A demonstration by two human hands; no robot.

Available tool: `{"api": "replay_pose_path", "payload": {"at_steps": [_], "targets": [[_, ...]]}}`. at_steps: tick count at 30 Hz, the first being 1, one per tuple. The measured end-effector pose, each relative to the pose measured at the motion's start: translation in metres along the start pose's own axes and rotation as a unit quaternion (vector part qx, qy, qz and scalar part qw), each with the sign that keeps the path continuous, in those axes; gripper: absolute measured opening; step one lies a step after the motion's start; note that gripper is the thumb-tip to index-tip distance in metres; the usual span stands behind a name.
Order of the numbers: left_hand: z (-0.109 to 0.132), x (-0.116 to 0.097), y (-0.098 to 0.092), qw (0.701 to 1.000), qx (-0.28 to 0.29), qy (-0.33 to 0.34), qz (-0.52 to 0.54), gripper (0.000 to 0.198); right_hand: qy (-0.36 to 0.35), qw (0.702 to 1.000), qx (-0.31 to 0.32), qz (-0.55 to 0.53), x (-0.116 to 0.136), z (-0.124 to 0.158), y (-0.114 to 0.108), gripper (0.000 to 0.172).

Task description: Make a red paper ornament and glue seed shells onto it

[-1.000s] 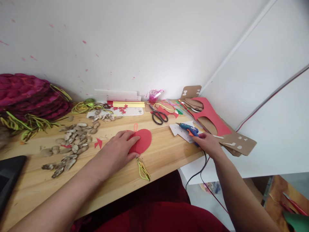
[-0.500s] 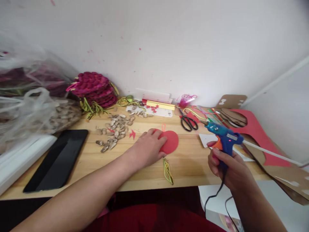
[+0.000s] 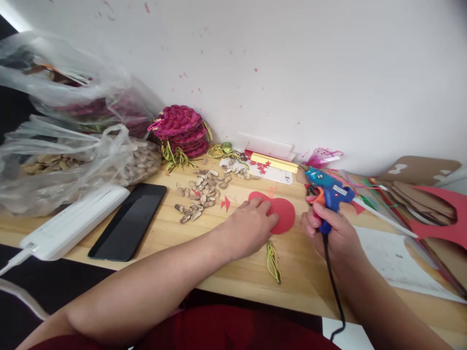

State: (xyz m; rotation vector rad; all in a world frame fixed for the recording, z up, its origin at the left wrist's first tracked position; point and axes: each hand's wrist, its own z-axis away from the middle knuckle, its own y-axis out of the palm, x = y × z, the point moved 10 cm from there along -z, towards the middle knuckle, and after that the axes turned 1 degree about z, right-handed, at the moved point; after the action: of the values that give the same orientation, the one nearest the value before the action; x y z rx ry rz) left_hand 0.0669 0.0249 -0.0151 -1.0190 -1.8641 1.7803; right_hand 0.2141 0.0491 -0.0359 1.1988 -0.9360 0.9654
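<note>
My left hand [image 3: 250, 227] lies flat with fingers stretched out on a red apple-shaped paper cutout [image 3: 281, 214] on the wooden table [image 3: 219, 262]. My right hand [image 3: 328, 233] is wrapped round the handle of a blue hot glue gun [image 3: 328, 191], held upright just right of the cutout with its nozzle pointing left and its black cord hanging off the table edge. A small bundle of yellow-green threads [image 3: 273, 257] lies below the cutout. A little red paper scrap [image 3: 225, 203] lies to its left.
Several seed shells [image 3: 200, 194] are scattered mid-table. A black phone [image 3: 129, 220] and a white device [image 3: 71, 221] lie at left, beside plastic bags [image 3: 69, 160]. Magenta woven pieces [image 3: 180, 127] stack by the wall. Red paper and cardboard sheets [image 3: 434, 204] fill the right.
My right hand lifted the glue gun off the table at right and carried it left, close to the red cutout. The view swung left. My left hand stayed on the cutout.
</note>
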Motion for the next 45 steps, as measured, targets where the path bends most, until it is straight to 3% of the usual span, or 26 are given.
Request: {"api": "replay_pose_path", "payload": {"at_steps": [9,14,18,22,25,27,30,33,38,45], "targets": [[-0.004,0.021,-0.001,0.997,-0.006,-0.065,0.029,0.052,-0.008,0.999,-0.044,-0.023,-0.003,-0.032,-0.013,0.024],[-0.004,0.022,0.001,0.997,0.031,-0.045,0.061,0.061,-0.023,0.998,-0.042,0.042,-0.005,-0.033,-0.013,0.028],[-0.006,0.023,-0.006,0.995,0.025,-0.023,0.09,0.059,-0.016,0.997,-0.038,0.072,-0.006,-0.028,-0.011,0.026],[-0.004,0.036,-0.04,0.992,-0.038,-0.009,0.122,0.035,-0.034,0.998,-0.027,0.048,-0.004,-0.029,-0.01,0.023],[0.017,0.073,-0.084,0.987,-0.123,-0.087,0.051,0.02,-0.047,0.998,-0.021,0.028,-0.004,-0.032,-0.011,0.025],[0.038,0.098,-0.098,0.985,-0.111,-0.128,-0.024,0.019,-0.046,0.999,-0.011,0.027,-0.006,-0.033,-0.01,0.025],[0.076,0.143,-0.097,0.968,-0.059,-0.22,-0.11,0.017,-0.042,0.999,0.002,0.026,-0.007,-0.033,-0.009,0.025],[0.102,0.166,-0.084,0.957,-0.045,-0.251,-0.137,0.017,-0.031,0.999,0.001,0.033,-0.009,-0.034,-0.009,0.026],[0.106,0.165,-0.071,0.962,-0.09,-0.226,-0.121,0.022,-0.017,0.998,-0.006,0.052,-0.01,-0.035,-0.011,0.029],[0.097,0.165,-0.068,0.967,-0.09,-0.219,-0.097,0.023,0.002,1.0,-0.003,0.02,-0.012,-0.038,-0.012,0.033]]}}
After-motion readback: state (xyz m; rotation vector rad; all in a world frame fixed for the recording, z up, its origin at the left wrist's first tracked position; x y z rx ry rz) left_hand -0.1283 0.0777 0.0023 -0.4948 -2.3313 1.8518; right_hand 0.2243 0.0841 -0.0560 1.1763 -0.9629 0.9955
